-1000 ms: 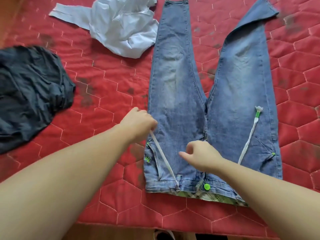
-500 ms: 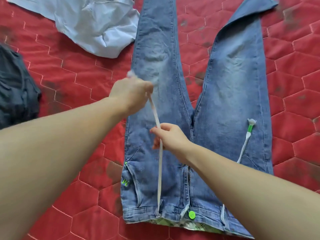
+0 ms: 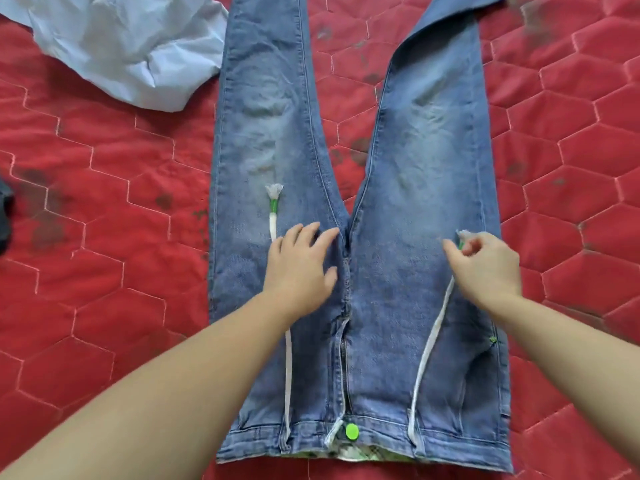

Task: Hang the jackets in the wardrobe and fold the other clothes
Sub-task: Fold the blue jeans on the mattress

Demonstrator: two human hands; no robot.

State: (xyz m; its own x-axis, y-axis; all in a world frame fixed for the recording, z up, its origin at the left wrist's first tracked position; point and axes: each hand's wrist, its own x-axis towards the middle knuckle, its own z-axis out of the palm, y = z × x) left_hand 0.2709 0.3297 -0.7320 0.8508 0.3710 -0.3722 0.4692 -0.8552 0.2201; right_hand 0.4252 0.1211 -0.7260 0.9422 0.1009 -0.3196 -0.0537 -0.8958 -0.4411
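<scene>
Blue jeans (image 3: 426, 174) lie flat on the red quilted bed, waistband towards me and legs spread away. A green button (image 3: 352, 431) marks the waistband. Two white drawstrings run up from the waist. The left drawstring (image 3: 273, 216) lies straight on the left thigh, its green-tipped tassel free. My left hand (image 3: 301, 268) rests flat on the jeans beside it, fingers spread. My right hand (image 3: 485, 265) pinches the tassel end of the right drawstring (image 3: 429, 344) on the right thigh.
A crumpled white garment (image 3: 131, 53) lies at the top left, touching the left leg of the jeans. A sliver of a dark garment (image 3: 5, 216) shows at the far left edge. The red quilt (image 3: 104, 237) surrounds the jeans.
My left hand has let go of the left drawstring, which now lies flat, and has come down onto the jeans. My right hand has moved right and taken the other drawstring's end.
</scene>
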